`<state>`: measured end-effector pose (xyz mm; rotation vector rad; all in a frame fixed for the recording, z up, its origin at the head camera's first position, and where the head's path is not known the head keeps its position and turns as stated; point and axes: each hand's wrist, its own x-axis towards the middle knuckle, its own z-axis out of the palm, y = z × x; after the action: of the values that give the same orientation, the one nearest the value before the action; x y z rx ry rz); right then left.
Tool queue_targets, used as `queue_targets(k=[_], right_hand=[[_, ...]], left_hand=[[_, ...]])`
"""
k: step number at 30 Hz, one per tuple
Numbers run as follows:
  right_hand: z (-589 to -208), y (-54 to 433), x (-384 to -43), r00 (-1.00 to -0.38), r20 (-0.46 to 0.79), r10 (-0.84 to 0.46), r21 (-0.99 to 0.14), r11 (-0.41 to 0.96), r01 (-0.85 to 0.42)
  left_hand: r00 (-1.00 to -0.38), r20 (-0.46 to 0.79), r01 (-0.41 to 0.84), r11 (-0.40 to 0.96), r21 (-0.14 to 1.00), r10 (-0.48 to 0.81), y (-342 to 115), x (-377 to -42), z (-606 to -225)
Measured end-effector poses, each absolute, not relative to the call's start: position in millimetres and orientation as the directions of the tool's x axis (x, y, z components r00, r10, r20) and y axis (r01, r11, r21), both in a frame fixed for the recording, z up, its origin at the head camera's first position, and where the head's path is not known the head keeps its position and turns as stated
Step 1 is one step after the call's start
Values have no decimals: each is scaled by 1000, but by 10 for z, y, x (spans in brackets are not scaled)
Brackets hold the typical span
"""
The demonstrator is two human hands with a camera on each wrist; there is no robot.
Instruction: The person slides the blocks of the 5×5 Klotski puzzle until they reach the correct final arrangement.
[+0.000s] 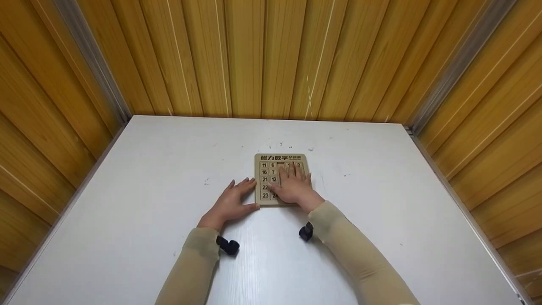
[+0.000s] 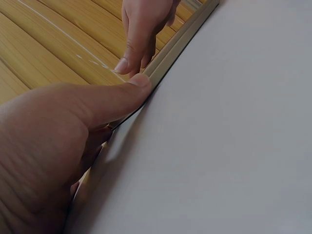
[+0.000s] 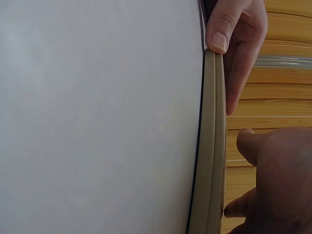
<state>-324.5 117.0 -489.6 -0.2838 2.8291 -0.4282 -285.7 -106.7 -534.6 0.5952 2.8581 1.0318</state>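
Note:
A beige sliding number puzzle (image 1: 264,202) lies flat, with printed characters along its top and numbered tiles in rows. At its left side is my left hand (image 1: 230,203), with the thumb at the near left corner and the other fingertips right at the left edge. The left wrist view shows that thumb (image 2: 117,100) against the puzzle's near edge. My right hand (image 1: 293,188) lies over the tiles with fingers spread, covering many on the right. One dark gap shows in the top row, just beyond its fingertips. In the right wrist view, the right hand (image 3: 287,180) is above the puzzle's side (image 3: 209,136).
The puzzle is on a white table (image 1: 139,169) with a few small dark marks. Yellow wood-look panels (image 1: 245,59) enclose it at the back and both sides, with metal posts at the corners. A black wrist camera (image 1: 228,245) sits on each sleeve.

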Motion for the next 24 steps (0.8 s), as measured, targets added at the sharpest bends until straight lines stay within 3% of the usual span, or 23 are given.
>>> queue_targets(k=[24], right_hand=[[-4949, 1026, -3247, -938, -202, -282, -313, 926, -211]], left_hand=[[-923, 95, 345, 695, 630, 373, -1061, -2860, -5345]])
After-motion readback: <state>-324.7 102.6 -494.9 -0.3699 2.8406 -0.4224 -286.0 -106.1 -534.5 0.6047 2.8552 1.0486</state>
